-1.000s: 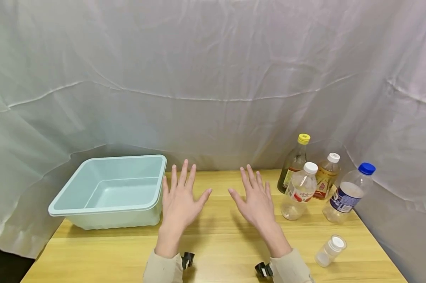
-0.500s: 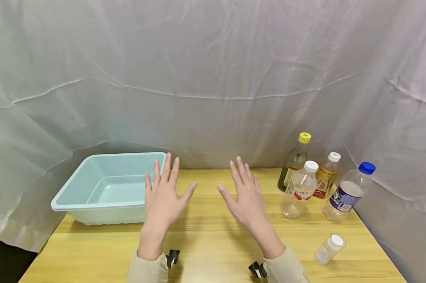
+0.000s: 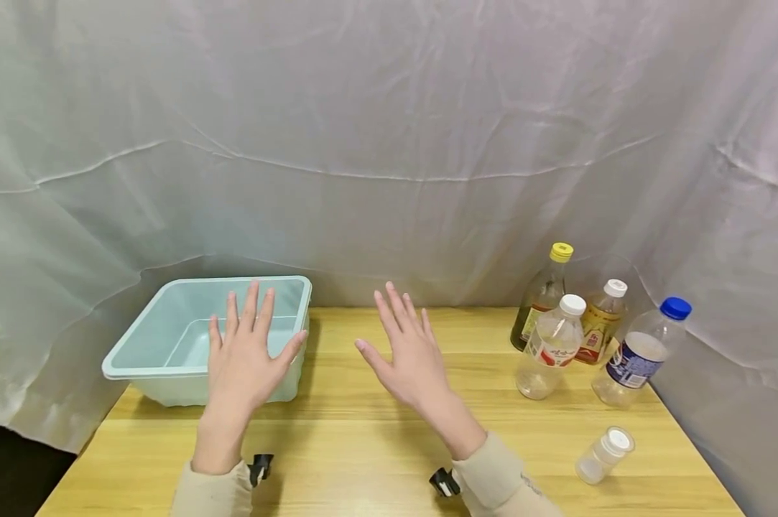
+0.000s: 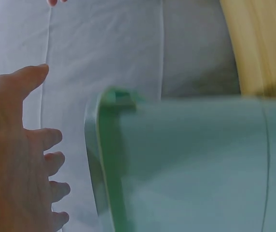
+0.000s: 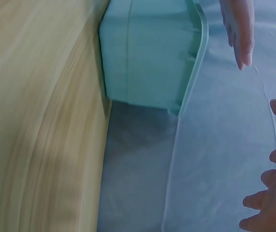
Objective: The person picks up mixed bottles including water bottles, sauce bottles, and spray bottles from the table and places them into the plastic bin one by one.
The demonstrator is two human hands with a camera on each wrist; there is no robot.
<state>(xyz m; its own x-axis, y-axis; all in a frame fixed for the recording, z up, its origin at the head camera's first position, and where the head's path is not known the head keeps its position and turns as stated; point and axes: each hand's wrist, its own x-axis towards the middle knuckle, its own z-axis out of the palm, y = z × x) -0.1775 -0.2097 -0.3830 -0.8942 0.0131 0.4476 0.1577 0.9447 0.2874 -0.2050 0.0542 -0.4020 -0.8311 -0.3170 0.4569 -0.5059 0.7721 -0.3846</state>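
In the head view my left hand (image 3: 243, 370) hovers in front of the light blue plastic basin (image 3: 162, 372), fingers spread and covering part of its near wall and inside. My right hand (image 3: 414, 362) is held over the middle of the wooden table, its fingers straight and holding nothing. The left wrist view shows the basin's side (image 4: 196, 164) close by, apart from the left hand (image 4: 12, 154). From the right wrist the basin (image 5: 150, 53) appears beyond the right hand (image 5: 273, 179), with the left hand (image 5: 239, 29) above its rim.
On the right of the table (image 3: 363, 445) stand a yellow-capped glass bottle (image 3: 544, 291), a white-capped clear bottle (image 3: 547, 359), an amber bottle (image 3: 598, 327) with a red label and a blue-capped bottle (image 3: 637, 359). Nearer stands a small clear jar (image 3: 603, 456). Grey cloth (image 3: 389, 215) hangs behind.
Both hands have moved left. The left has gone from beside the basin's right wall to in front of it. Basin and bottles stay put, with a slight shift of the view.
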